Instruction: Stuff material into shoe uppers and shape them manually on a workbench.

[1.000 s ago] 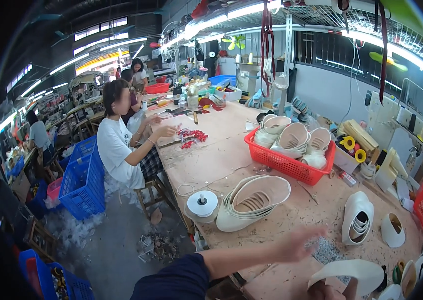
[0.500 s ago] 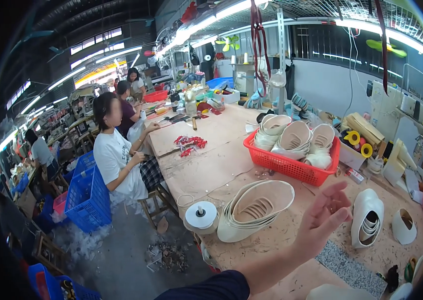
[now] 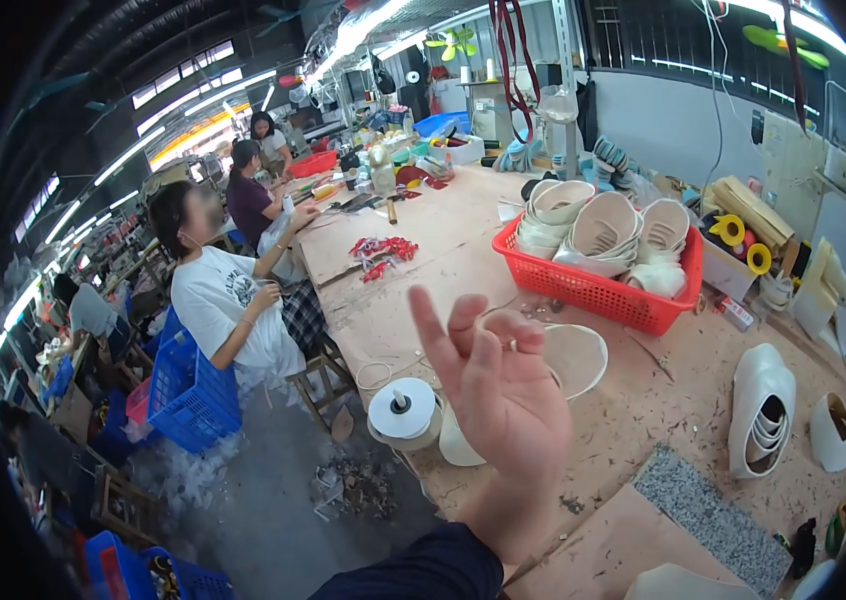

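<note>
My left hand [image 3: 498, 390] is raised in front of the camera above the wooden worktable [image 3: 443, 240], fingers spread and holding nothing; its dark sleeve comes up from the lower edge. Right behind it lies a flat stack of white shoe soles [image 3: 578, 355], partly hidden by the hand. A white spool of tape [image 3: 403, 412] stands to the hand's left near the table edge. My right hand is out of view. A white sole-like piece [image 3: 683, 582] shows at the bottom edge.
A red basket [image 3: 593, 295] full of white soles stands behind. At the right stand an upright stack of soles [image 3: 763, 410] and a grey pad [image 3: 708, 520]. A seated person in a white shirt [image 3: 218, 300] works at the left beside blue crates [image 3: 193, 395].
My left hand has risen from low over the table edge to upright in front of the camera. My right hand with a white sole has dropped out of view.
</note>
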Demonstrator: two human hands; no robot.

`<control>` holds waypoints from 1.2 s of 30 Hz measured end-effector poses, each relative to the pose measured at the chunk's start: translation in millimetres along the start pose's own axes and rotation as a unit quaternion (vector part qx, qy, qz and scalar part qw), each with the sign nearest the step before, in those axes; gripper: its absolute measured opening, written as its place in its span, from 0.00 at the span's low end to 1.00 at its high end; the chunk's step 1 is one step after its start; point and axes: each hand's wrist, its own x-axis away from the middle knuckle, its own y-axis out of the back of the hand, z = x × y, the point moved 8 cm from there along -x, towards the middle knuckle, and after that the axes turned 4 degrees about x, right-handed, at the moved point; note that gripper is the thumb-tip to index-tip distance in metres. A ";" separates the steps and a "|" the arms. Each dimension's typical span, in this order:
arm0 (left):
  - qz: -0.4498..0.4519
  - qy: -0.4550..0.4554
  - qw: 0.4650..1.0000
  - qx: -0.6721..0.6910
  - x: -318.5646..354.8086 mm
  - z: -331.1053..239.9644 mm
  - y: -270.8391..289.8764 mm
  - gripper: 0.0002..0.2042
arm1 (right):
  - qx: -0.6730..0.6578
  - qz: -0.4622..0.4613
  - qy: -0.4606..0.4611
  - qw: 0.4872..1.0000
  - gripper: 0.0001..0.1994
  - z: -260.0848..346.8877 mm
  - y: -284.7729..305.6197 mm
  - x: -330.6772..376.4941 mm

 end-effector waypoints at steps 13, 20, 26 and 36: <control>0.621 0.060 0.778 -0.072 198.7 9.9 -113.0 0.09 | -0.090 -0.286 0.250 0.921 0.09 -35.7 -68.5 76.6; 0.752 -0.106 0.650 -0.005 283.6 -33.6 -76.3 0.04 | -0.141 -0.342 0.271 0.888 0.09 -35.1 -102.1 127.0; 0.436 -0.579 0.681 -0.102 324.7 -42.8 -59.3 0.05 | -0.198 -0.361 0.275 0.869 0.09 -33.4 -123.8 162.3; 0.731 -0.023 0.682 -0.010 313.3 -13.2 -73.3 0.04 | -0.300 -0.369 0.270 0.837 0.08 -14.3 -158.3 208.8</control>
